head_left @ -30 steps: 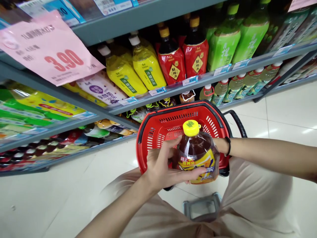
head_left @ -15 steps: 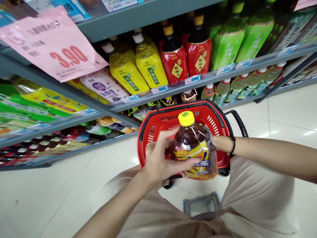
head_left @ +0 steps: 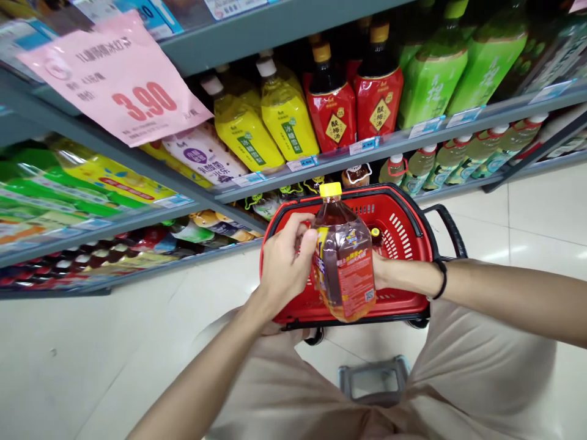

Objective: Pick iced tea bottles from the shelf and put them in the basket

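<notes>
**Centre of frame.** The left hand (head_left: 284,266) clasps the shoulder of a tea bottle (head_left: 343,263), which is yellow-capped, tilted and held above the red basket (head_left: 408,220). The right hand (head_left: 383,272) touches the bottle's far side; its fingers are hidden, so its hold cannot be told.

**Likely hazard.** The glossy film wrap probably offers little purchase. A full, tilted bottle could slip and drop into the basket or onto the tiled floor (head_left: 541,214).

**Legible writing, left to right.**
- Pink sign (head_left: 117,79), upper left: "3.90".
- Red-labelled bottles (head_left: 378,104), upper centre: "酸梅汤".
- The tea bottle's back label shows a square code, but its print is too small to read.
</notes>
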`<state>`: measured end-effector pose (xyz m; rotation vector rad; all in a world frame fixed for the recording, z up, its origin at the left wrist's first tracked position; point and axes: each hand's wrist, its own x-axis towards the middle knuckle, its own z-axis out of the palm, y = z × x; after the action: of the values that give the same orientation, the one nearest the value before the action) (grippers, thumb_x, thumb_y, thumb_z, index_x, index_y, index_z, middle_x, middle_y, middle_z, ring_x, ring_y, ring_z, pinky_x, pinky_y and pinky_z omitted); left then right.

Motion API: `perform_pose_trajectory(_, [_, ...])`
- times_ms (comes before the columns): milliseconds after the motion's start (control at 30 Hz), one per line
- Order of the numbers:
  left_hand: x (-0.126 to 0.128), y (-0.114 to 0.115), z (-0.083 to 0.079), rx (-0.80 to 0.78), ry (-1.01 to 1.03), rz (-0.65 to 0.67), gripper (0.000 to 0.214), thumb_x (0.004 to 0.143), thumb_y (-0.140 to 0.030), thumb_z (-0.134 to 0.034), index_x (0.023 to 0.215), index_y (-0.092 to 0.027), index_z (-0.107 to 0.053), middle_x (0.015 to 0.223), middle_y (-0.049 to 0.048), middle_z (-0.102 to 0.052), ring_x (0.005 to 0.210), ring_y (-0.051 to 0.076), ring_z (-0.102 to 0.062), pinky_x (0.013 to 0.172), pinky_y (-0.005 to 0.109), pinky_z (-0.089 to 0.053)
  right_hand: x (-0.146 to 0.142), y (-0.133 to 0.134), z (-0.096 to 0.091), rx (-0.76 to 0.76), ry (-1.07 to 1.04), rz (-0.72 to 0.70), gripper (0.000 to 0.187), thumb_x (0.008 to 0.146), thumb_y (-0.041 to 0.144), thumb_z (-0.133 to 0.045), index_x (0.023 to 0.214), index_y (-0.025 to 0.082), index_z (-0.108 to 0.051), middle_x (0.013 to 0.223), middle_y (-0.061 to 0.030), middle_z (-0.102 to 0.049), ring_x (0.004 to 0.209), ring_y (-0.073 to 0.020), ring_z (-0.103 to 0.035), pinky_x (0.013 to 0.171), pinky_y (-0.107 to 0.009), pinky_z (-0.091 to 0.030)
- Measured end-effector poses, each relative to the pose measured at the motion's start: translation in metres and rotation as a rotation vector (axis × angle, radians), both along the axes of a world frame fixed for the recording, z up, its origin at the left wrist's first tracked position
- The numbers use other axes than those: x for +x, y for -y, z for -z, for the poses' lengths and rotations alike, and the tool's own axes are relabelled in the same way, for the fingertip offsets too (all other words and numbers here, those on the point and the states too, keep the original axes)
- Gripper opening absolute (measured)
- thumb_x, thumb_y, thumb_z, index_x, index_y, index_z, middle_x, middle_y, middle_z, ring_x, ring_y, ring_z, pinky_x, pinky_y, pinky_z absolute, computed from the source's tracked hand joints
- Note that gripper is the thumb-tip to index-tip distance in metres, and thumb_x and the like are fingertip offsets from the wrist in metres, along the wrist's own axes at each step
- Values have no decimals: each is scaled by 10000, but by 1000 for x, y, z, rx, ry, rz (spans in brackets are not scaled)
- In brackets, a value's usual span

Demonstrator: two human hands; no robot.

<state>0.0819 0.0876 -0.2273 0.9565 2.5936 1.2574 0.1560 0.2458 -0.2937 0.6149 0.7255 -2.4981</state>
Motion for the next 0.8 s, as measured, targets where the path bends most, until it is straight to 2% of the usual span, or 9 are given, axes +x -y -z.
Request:
perform_pose_trajectory(67, [-2, -1, 9, 56, 67, 13, 563, 1126, -636, -355, 1250, -190, -677, 1106, 83, -763, 976, 236, -701, 863, 344, -494, -1, 0, 6, 2, 60, 30, 752, 1040, 822, -360, 1070, 193, -770, 968, -111, -835, 874, -287, -780, 854, -451, -673])
perform_pose_trajectory(167, [-4, -3, 21, 165, 247, 57, 600, 1122, -669, -355, 1400, -211, -624, 1382, 119, -719, 1234, 285, -688, 1063, 407, -503, -1, -3, 3, 10, 74, 74, 780, 1061, 809, -272, 1135, 214, -771, 1007, -105, -836, 889, -290, -780, 880, -458, -664])
perform_pose_trajectory(300, [-4, -9, 21, 179, 449, 38, 732, 947, -693, -722, 1467, -196, -584, 1389, 126, -729, 1231, 310, -712, 1124, 434, -521, -3, -7, -10, 7, 67, 71, 694, 1092, 699, -272, 1219, 218, -756, 1040, -95, -838, 913, -280, -780, 925, -451, -652])
perform_pose_trajectory(367, [-3, -13, 18, 227, 560, 7, 787, 869, -681, -814, 1426, -165, -603, 1386, 144, -732, 1234, 322, -716, 1109, 435, -545, -3, -8, -13, 10, 67, 85, 654, 1091, 657, -290, 1235, 213, -748, 1033, -88, -839, 917, -275, -780, 928, -440, -652])
perform_pose_trajectory(433, [-3, -17, 15, 289, 621, -7, 739, 876, -695, -795, 1353, -154, -636, 1397, 153, -730, 1258, 329, -712, 1103, 439, -558, -4, -9, -14, 5, 65, 89, 645, 1083, 646, -297, 1239, 210, -745, 1031, -85, -839, 927, -276, -781, 928, -437, -652])
perform_pose_trajectory(533, [-4, -18, 15, 294, 587, 2, 646, 928, -701, -733, 1283, -165, -664, 1392, 138, -739, 1273, 322, -710, 1135, 453, -547, -5, -10, -13, -4, 50, 85, 637, 1070, 640, -299, 1220, 217, -751, 1030, -80, -841, 951, -281, -781, 940, -435, -647])
perform_pose_trajectory(800, [-4, -14, 17, 267, 522, -3, 653, 958, -688, -689, 1334, -154, -649, 1340, 139, -758, 1177, 296, -740, 1066, 440, -578, -6, -9, -8, 65, -20, 103, 545, 1015, 665, -456, 1174, 242, -760, 1046, -76, -842, 1008, -300, -770, 1014, -464, -624])
